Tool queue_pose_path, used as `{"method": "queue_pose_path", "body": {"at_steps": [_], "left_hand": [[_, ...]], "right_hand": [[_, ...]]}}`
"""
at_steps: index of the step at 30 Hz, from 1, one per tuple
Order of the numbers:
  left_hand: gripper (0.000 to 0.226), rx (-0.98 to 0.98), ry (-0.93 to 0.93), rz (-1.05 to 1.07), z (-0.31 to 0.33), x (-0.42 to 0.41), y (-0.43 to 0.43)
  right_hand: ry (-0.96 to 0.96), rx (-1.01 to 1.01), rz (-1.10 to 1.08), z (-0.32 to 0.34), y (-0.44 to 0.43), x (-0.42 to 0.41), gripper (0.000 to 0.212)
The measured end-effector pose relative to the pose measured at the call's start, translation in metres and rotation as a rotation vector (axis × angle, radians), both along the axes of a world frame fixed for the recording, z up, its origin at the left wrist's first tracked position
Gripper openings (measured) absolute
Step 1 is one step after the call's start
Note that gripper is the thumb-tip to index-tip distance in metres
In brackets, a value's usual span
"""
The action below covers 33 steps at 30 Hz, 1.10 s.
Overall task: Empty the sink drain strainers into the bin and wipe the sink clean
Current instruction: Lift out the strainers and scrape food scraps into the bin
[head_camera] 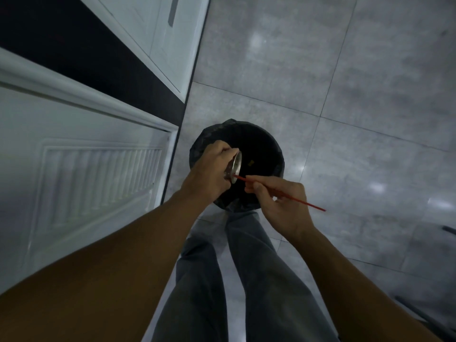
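- Risk: scrapings miss the bin [269, 146]. My strainer [236, 166] sits over the near-left part of the opening, so debris flicked toward me could land on the tiled floor [345, 82] or my trousers [246, 255].
- Risk: the wet metal strainer slips from my grip if I pry too hard; it would drop into the black liner.
- Left hand [209, 172]: fingers closed around the strainer, tilted on edge, open side facing the bin.
- Right hand [276, 206]: pinched shut on a thin red stick [303, 203], tip touching the strainer's lower rim.
- Sink not in view; wiping not yet done.
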<state>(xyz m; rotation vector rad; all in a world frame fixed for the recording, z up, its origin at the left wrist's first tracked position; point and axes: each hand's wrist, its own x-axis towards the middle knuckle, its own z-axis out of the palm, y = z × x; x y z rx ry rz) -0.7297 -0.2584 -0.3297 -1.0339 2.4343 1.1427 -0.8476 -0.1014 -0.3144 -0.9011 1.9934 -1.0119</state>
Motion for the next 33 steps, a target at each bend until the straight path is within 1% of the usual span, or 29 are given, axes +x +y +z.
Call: {"method": "queue_pose_path", "body": {"at_steps": [3,8,12,14,17,22,26,30,33], "left_hand": [[0.082,0.006,-0.001,-0.003,0.0,0.001,-0.003],[0.081,-0.025,-0.025,-0.007,-0.001,0.004,-0.004],[0.081,-0.007,-0.03,-0.004,-0.002,-0.001,0.0],[0.08,-0.005,-0.025,-0.017,-0.003,-0.005,0.003],[0.08,-0.01,-0.036,0.006,-0.004,-0.006,0.003],[0.076,-0.046,-0.115,0.003,-0.004,-0.001,-0.001],[0.071,-0.044,-0.168,-0.026,-0.006,0.001,0.001],[0.066,-0.055,-0.113,-0.05,-0.007,-0.005,0.007],[0.068,-0.055,-0.09,-0.059,-0.007,-0.007,0.01]], "right_hand": [[0.001,0.035,-0.04,-0.003,0.0,-0.002,0.02],[0.022,-0.006,-0.118,0.001,0.011,-0.008,0.02],[0.032,-0.053,-0.028,0.001,0.009,-0.006,0.019],[0.043,-0.046,0.009,0.0,0.005,-0.003,0.023],[0.05,-0.014,-0.023,-0.006,0.003,-0.001,0.026],[0.07,0.045,-0.072,-0.009,0.018,-0.002,0.019],[0.036,0.008,-0.063,-0.007,0.025,-0.001,0.02],[-0.017,-0.015,-0.026,-0.009,0.015,0.008,0.023],[-0.034,0.02,-0.052,-0.015,0.011,0.011,0.023]]}}
